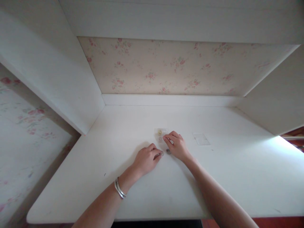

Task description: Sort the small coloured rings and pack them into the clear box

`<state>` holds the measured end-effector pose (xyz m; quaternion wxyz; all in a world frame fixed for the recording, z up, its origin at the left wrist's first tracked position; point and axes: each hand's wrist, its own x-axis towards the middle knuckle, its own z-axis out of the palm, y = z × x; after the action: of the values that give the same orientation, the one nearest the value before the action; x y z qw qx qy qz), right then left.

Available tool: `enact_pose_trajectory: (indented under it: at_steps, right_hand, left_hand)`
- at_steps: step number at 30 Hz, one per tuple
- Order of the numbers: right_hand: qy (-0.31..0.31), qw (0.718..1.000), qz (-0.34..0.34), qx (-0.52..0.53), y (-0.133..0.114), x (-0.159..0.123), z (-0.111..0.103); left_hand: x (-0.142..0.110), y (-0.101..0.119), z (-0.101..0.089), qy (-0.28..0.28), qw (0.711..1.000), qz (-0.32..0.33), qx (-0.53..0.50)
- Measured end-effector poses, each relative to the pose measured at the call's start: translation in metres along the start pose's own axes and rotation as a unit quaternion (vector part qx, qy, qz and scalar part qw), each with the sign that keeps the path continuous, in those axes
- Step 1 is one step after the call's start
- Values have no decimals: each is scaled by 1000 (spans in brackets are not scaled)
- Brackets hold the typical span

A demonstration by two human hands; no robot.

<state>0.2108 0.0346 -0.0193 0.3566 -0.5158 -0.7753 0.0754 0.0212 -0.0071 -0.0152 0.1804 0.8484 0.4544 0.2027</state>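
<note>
My left hand (pixel 147 159) is closed in a pinch on a small round silvery piece (pixel 162 154), low over the white desk. Whether that piece is a coin or a ring I cannot tell. My right hand (pixel 175 145) also has its fingers pinched together, at the right side of a small clear plastic box (pixel 156 130). Anything between those fingertips is too small to make out. Inside the box are a yellowish round piece (pixel 160 132) and a pale round piece (pixel 160 139). A dark round piece (pixel 168 151) lies on the desk between my hands.
To the right of my hands a clear square plastic lid (pixel 201 139) lies flat on the white desk (pixel 133 123). White side panels (pixel 78 95) and a flowered back wall (pixel 152 66) enclose the desk. A small dark mark (pixel 104 174) is at left.
</note>
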Motion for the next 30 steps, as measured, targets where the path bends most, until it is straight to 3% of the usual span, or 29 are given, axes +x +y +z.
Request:
enact_pose_trajectory:
  at_steps: [8, 17, 25, 30]
  right_hand:
    - [-27, 998, -11, -57, 3, 2, 5]
    - [57, 997, 39, 24, 3, -6, -14]
    - [40, 997, 50, 52, 4, -28, -31]
    - [35, 997, 44, 57, 2, -36, -35]
  left_hand:
    - [-1, -3, 0, 8, 999, -18, -50]
    - [4, -7, 1, 32, 987, -54, -150]
    - [10, -11, -2, 55, 976, -81, -193]
    - [20, -11, -6, 98, 974, -107, -174]
